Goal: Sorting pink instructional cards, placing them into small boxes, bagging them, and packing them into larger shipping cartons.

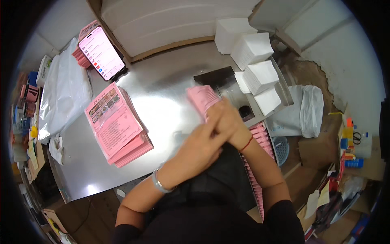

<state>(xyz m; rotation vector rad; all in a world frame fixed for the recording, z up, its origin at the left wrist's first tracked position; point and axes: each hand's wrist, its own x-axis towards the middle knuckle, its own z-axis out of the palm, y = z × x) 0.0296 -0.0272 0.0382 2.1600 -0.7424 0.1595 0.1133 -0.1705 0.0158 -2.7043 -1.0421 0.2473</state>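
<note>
Both hands meet over the shiny steel table [162, 93] — the left hand [201, 148] and right hand [229, 122] clasp a blurred bundle of thin pink paper slips [202, 99], fingers wrapped tight. Nearby lies a flat stack of pink leaflets [118, 126] — beyond, square white paper blocks [254, 61].

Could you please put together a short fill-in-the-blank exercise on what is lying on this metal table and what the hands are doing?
1. Both hands, left hand and right hand, grip a bundle of ____ paper slips.
2. The smartphone leans at the table's far left with its screen ____.
3. The stack of pink flyers lies to the ____ of the hands.
4. The white paper stacks stand at the far ____ of the steel table.

Missing words: pink; lit; left; right
</note>
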